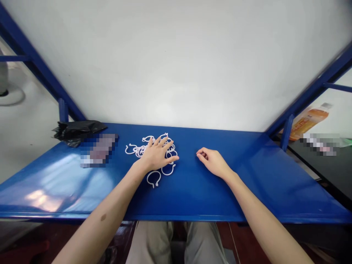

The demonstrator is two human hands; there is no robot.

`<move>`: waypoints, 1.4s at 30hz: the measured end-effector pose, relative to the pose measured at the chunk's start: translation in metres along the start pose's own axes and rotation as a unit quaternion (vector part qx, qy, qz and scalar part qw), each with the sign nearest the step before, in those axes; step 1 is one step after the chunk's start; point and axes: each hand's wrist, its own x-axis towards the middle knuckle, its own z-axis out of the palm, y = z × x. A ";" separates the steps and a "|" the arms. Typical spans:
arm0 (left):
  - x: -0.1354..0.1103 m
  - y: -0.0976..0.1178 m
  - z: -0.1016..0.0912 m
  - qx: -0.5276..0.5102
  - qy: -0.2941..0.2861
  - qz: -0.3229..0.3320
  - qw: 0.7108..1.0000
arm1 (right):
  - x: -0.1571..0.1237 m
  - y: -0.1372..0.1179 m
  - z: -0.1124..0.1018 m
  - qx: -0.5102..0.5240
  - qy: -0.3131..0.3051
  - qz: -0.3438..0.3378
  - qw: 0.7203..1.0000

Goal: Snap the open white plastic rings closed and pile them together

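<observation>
A loose pile of white plastic curtain rings (170,172) lies on the blue tabletop (192,194), left of the middle. Several of them are unclasped, with small catches at their ends. My left hand (157,156) lies palm down over the pile, fingers spread, and hides part of it. One ring (153,178) sits apart, just below that hand. To the right, my right hand (214,161) rests on its side on the blue surface with its fingers curled in. Nothing shows in its grip.
A crumpled black plastic bag (78,130) and a blurred-out flat object (101,150) lie at the left. Blue metal posts (287,132) flank a white wall (176,73). Beyond the right post, an orange drink bottle (310,121) stands on a dark surface.
</observation>
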 end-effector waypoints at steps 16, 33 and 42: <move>-0.047 -0.011 -0.025 0.001 0.018 0.017 1.000 | 0.002 0.006 0.002 -0.001 0.004 -0.013 1.000; -0.024 -0.026 0.002 -0.019 0.018 -0.181 0.983 | 0.002 0.006 0.003 0.001 0.003 -0.015 1.000; 0.011 -0.008 -0.008 -0.070 0.120 -0.012 0.990 | 0.002 0.005 0.002 -0.001 0.001 -0.014 1.000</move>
